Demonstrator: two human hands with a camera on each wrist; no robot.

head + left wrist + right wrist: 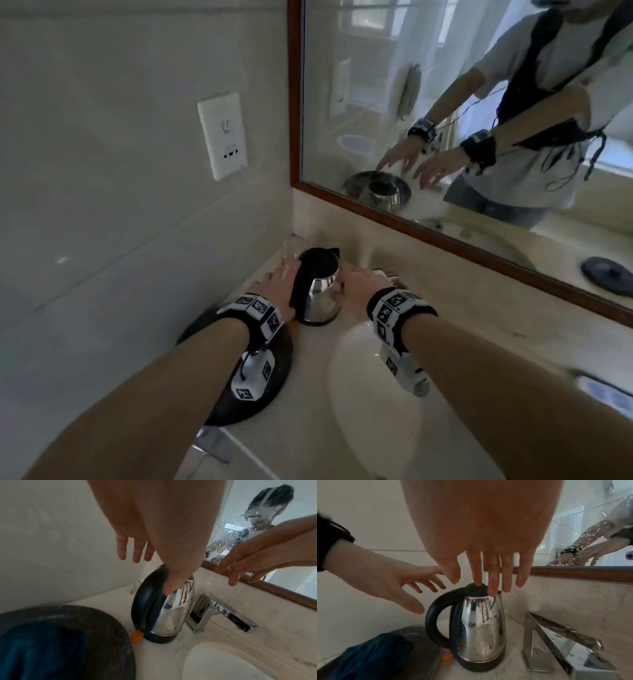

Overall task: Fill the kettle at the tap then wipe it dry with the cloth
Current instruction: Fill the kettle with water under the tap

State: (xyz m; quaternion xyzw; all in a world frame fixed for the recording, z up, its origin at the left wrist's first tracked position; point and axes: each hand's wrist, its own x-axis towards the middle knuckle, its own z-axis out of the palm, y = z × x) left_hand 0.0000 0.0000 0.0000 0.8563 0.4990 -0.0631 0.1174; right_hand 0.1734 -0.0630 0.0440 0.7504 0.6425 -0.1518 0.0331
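A steel kettle (322, 294) with a black handle stands upright on the counter, its top uncovered and drops on its body (481, 628). My left hand (274, 284) hovers by the handle with fingers spread (137, 550) and grips nothing. Just right of the kettle, my right hand (356, 291) is also open, its straight fingers (488, 574) above the rim. A dark blue cloth (39, 649) lies in the round dark tray (85, 615) left of the kettle. The chrome tap (223, 612) is right of the kettle.
The white basin (370, 394) lies under my right forearm. A clear glass (294, 246) stands in the corner behind the kettle. A mirror with a wooden frame (445, 236) runs along the back, and a wall socket (222, 135) is on the left wall.
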